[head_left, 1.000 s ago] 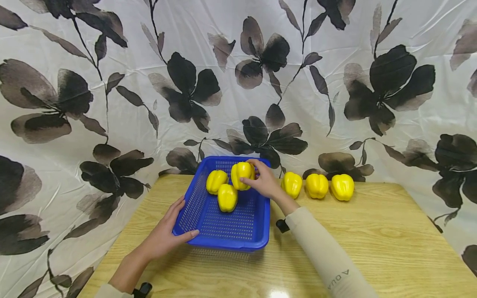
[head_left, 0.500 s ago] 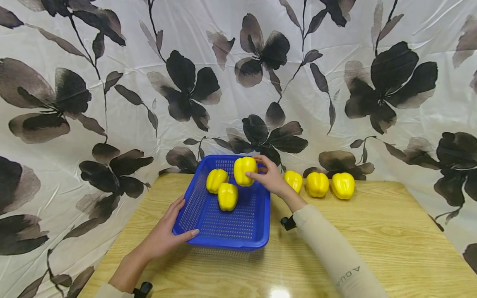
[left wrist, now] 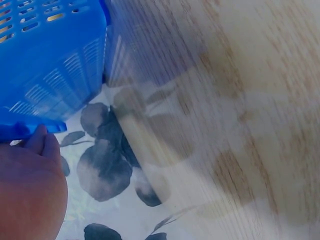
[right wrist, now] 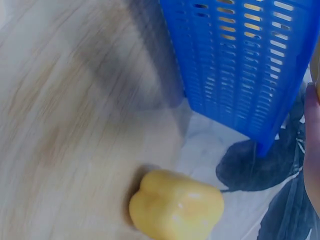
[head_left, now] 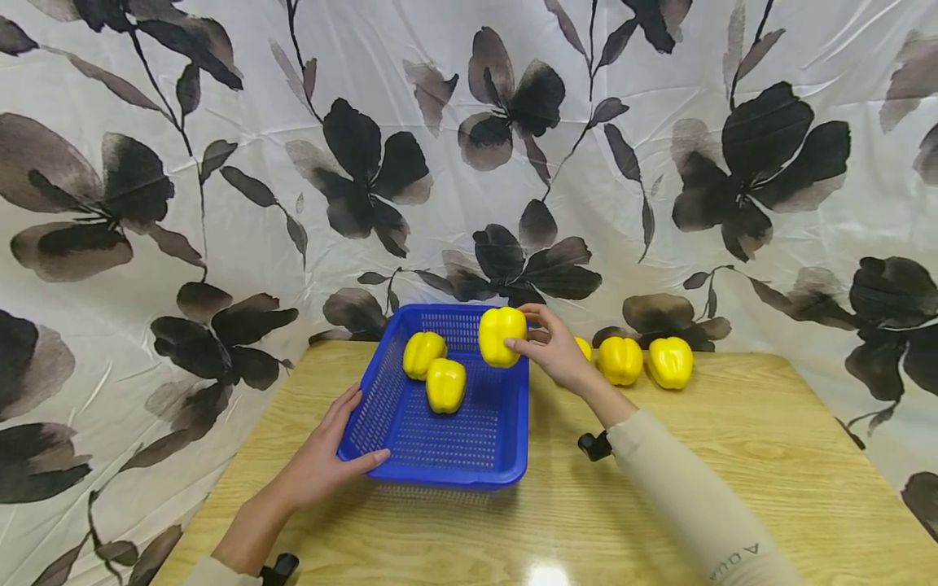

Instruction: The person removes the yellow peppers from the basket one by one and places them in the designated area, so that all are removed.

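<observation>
A blue slotted plastic basket [head_left: 440, 476] stands on the wooden table, with two yellow bell peppers [head_left: 445, 386] lying in it. My left hand [head_left: 318, 464] grips the basket's near left corner, thumb over the rim. In the left wrist view the fingers of that hand reach the rim of the basket [left wrist: 55, 75]. My right hand [head_left: 557, 350] holds another yellow bell pepper [head_left: 501, 337] between thumb and fingers, over the basket's far right part. In the right wrist view only an edge of the right hand [right wrist: 312, 150] shows.
Right of the basket, a row of yellow bell peppers [head_left: 670, 363] stands along the table's back edge, one partly hidden behind my right hand. A floral cloth [head_left: 498, 163] hangs behind the table [head_left: 718, 472].
My right hand has moved right and slightly up with the bell pepper, from among the other peppers in the basket toward its right rim. The left hand stays on the basket.
</observation>
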A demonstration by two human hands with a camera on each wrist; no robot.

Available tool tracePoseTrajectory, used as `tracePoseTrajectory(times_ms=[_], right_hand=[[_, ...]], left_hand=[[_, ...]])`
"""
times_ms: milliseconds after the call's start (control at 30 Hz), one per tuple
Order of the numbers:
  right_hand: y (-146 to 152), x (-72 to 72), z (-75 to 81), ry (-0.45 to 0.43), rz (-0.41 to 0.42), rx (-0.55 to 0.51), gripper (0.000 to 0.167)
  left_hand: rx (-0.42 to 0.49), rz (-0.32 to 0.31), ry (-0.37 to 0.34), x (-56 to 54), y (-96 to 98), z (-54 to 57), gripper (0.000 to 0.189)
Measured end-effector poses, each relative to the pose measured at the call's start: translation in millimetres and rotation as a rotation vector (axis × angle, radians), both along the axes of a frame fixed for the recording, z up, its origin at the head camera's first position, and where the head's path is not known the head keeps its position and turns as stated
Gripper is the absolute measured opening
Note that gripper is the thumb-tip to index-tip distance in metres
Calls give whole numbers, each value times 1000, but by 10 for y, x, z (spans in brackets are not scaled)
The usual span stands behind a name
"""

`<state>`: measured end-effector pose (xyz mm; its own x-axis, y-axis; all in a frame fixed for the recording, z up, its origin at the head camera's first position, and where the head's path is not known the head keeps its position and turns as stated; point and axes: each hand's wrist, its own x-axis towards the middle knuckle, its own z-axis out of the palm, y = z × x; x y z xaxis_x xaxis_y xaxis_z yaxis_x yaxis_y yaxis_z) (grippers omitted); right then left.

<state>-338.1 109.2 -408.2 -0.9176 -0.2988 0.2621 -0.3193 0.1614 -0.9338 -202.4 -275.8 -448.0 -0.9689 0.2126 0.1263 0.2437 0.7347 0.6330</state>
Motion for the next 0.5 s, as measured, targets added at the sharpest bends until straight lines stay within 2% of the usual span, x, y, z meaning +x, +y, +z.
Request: tracePoseTrajectory(times_ms=[133,300,500], right_hand=[[71,42,26,8,7,3,58],[168,103,38,15,-21,33,58],[268,187,43,-12,-45,47,60]], left_hand=[[2,2,1,3,-1,-4,105],[9,1,-4,8,5,8,104],[4,6,-12,5,-1,8,104]])
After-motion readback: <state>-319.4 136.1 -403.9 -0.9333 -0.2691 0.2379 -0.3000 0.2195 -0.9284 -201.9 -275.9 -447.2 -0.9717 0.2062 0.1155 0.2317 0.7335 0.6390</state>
